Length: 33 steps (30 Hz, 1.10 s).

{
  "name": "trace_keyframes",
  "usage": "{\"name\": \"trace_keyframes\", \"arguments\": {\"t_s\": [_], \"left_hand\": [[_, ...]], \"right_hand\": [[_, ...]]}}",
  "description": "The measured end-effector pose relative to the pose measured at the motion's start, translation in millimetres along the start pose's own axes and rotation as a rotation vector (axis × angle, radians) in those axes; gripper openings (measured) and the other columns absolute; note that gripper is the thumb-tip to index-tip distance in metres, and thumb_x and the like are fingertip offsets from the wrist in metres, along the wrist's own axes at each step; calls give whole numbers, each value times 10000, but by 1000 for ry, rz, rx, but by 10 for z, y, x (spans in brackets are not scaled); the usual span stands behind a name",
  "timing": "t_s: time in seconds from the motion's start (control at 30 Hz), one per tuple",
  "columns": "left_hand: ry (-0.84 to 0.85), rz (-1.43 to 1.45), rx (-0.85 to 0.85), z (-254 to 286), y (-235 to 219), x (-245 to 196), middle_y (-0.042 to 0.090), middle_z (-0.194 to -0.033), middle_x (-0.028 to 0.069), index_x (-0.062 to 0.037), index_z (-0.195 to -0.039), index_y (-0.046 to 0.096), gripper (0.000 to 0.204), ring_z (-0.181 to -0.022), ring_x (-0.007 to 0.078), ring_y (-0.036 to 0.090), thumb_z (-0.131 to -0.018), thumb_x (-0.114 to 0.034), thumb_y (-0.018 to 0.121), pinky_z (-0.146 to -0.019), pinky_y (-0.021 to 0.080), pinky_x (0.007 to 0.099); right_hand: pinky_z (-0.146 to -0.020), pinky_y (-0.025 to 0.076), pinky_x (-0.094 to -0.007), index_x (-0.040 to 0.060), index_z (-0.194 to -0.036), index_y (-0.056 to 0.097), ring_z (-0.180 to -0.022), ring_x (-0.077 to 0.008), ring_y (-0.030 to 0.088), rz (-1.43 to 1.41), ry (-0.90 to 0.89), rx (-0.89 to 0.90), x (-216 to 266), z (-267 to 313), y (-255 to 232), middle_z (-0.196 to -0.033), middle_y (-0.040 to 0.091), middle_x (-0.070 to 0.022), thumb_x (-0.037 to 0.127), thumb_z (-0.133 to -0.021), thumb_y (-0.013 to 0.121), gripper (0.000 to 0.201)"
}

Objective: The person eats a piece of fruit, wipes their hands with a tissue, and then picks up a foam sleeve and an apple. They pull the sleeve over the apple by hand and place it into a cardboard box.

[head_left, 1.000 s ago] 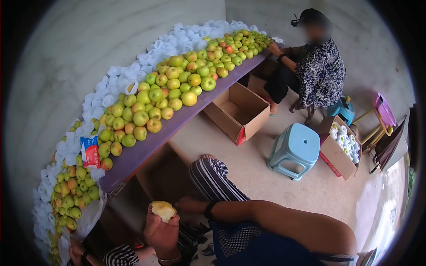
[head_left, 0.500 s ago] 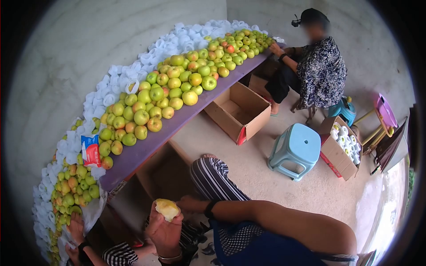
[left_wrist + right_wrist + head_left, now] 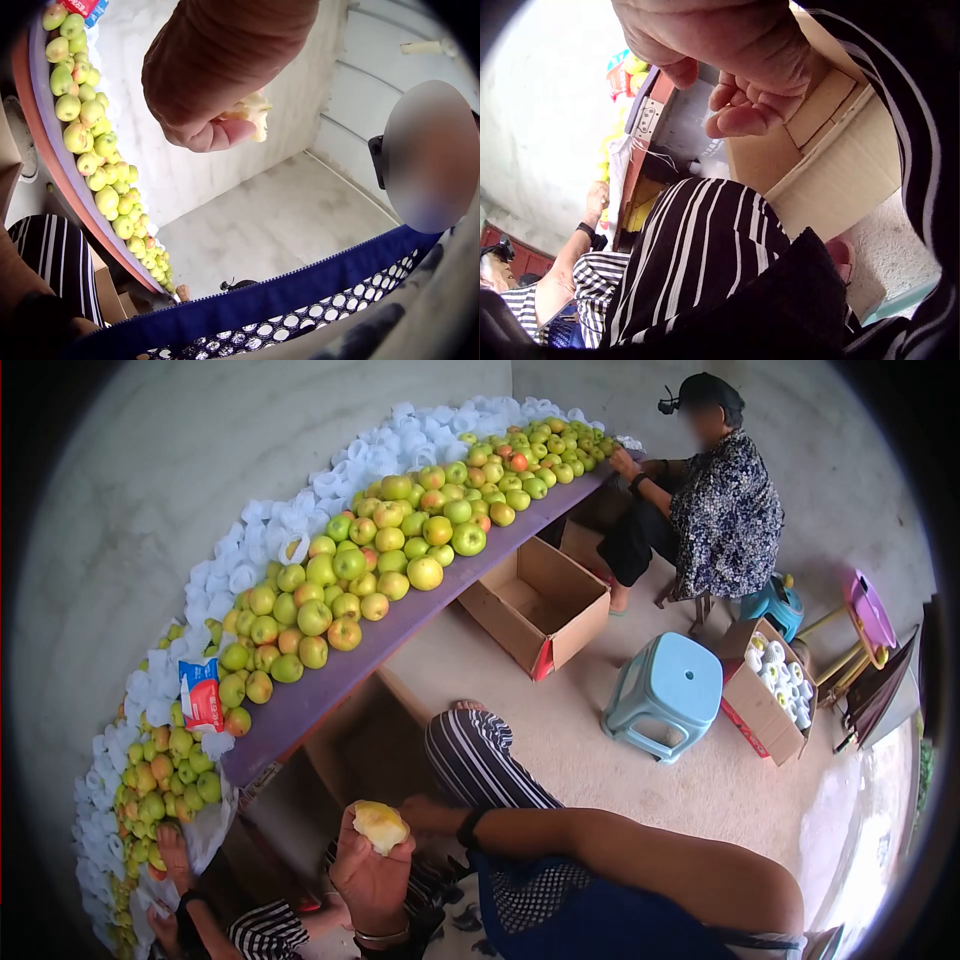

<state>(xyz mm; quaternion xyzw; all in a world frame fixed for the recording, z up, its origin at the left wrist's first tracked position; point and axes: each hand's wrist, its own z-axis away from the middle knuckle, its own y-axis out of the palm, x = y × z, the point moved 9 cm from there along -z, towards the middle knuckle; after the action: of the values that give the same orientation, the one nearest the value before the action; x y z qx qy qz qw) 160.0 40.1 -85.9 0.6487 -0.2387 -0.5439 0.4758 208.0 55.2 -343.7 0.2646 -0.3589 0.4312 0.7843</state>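
My left hand (image 3: 372,880) holds a partly eaten apple (image 3: 381,826) upright between thumb and fingers, its pale flesh showing beside yellow skin. In the left wrist view the same hand (image 3: 217,82) covers most of the apple, and only a bitten edge (image 3: 259,120) shows past the fingers. Over my striped lap, my right hand (image 3: 428,816) is partly dark in the head view. The right wrist view shows that hand (image 3: 735,60) with its fingers loosely curled and nothing in them, above a cardboard box (image 3: 832,165).
A purple-edged table (image 3: 330,680) bears a long heap of green-yellow apples (image 3: 350,565) with white foam nets (image 3: 250,540) behind. A blue stool (image 3: 668,695), an open carton (image 3: 540,600) and a box of netted apples (image 3: 770,690) stand on the floor. Other people sit at both ends.
At the left, another person's hand has reached up onto the apple heap. My left hand still holds the bitten apple, nearly in place; my right hand stays low by my lap.
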Motion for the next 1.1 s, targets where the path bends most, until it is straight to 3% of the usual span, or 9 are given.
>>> {"name": "trace_keyframes", "arguments": {"t_s": [0.07,0.13,0.4,0.67,0.83,0.93,1.0,1.07,1.1], "left_hand": [[-5,-4,9,-1,7,8,508,-1008,201,-56,-1112,475,359,-794,230,470,-762,-106,543,-669,420,308],[-15,-1,19,-2,16,14,509,-1006,199,-58,-1112,476,360,-786,227,470,-763,-107,545,-666,420,307],[-17,11,22,-5,-21,26,509,-1003,201,-62,-1113,473,361,-778,219,464,-763,-108,550,-657,415,300],[-23,15,6,1,14,46,508,-998,204,-62,-1119,467,371,-781,222,463,-757,-93,544,-654,414,299],[-22,22,15,-2,7,57,507,-981,200,-58,-1121,465,378,-775,224,462,-753,-90,544,-658,424,305],[-24,20,30,-11,8,56,506,-977,197,-54,-1123,463,382,-773,224,462,-752,-89,543,-661,430,308],[-23,17,33,-13,30,57,504,-980,199,-54,-1124,462,384,-775,225,462,-751,-89,542,-660,431,307],[-23,15,30,-17,38,65,503,-982,200,-53,-1125,462,385,-778,225,462,-750,-89,541,-658,432,306],[-23,14,26,-20,34,66,503,-982,200,-52,-1125,462,385,-779,225,461,-750,-89,541,-658,432,305]], "right_hand": [[-413,436,-339,13,-808,526,-463,-217,539,8,-2,3,43,43,-12,-596,544,-116,374,-838,511,363],[-414,436,-336,19,-807,521,-465,-214,537,148,-183,76,-56,-234,62,-595,540,-113,374,-834,518,356],[-413,430,-322,36,-804,510,-473,-203,527,207,-400,93,-215,-553,158,-607,531,-99,364,-821,542,330],[-417,430,-319,35,-829,507,-479,-195,526,66,-159,70,-107,-233,66,-613,534,-98,370,-823,540,337],[-413,427,-314,36,-811,518,-470,-190,522,187,-248,75,-199,-434,90,-613,540,-90,372,-826,540,337],[-414,427,-310,41,-796,522,-471,-186,520,191,-425,89,-531,-931,214,-615,542,-85,367,-827,542,328],[-412,425,-309,45,-788,521,-470,-183,519,134,-367,62,-522,-904,172,-615,542,-83,366,-826,545,324],[-408,421,-308,49,-783,517,-469,-180,518,40,-75,0,-159,-275,39,-614,541,-82,366,-824,548,320],[-406,420,-308,49,-783,517,-469,-179,518,71,-209,11,-218,-462,80,-615,540,-82,366,-825,548,321]]}}
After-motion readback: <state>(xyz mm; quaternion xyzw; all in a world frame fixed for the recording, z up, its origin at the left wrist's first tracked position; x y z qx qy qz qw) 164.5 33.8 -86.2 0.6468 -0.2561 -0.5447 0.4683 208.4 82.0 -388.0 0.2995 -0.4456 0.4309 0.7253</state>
